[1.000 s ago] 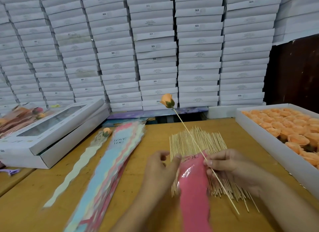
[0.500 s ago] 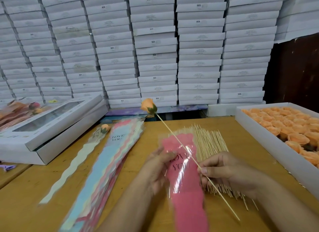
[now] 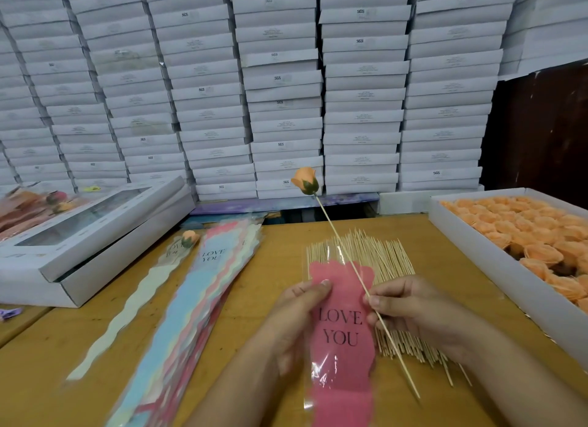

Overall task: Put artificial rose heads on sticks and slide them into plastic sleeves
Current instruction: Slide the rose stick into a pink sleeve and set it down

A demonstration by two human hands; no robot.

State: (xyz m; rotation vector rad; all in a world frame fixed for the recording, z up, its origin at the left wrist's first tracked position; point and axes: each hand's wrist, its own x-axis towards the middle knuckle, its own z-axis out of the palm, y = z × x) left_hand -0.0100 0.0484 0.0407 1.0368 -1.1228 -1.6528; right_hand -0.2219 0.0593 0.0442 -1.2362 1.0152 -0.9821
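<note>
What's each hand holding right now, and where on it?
Left hand grips the pink sleeve by its upper left edge; right hand pinches the rose stick below its middle.

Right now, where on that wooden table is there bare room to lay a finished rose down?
Bare wood shows between the pile of bamboo sticks and the white tray of orange rose heads, and at the near left, between the cream wavy sleeve and the grey window boxes. The middle, around both hands and the pink sleeve, is crowded.

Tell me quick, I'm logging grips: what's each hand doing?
Left hand: holding the pink sleeve.
Right hand: pinching the rose stick.
</note>
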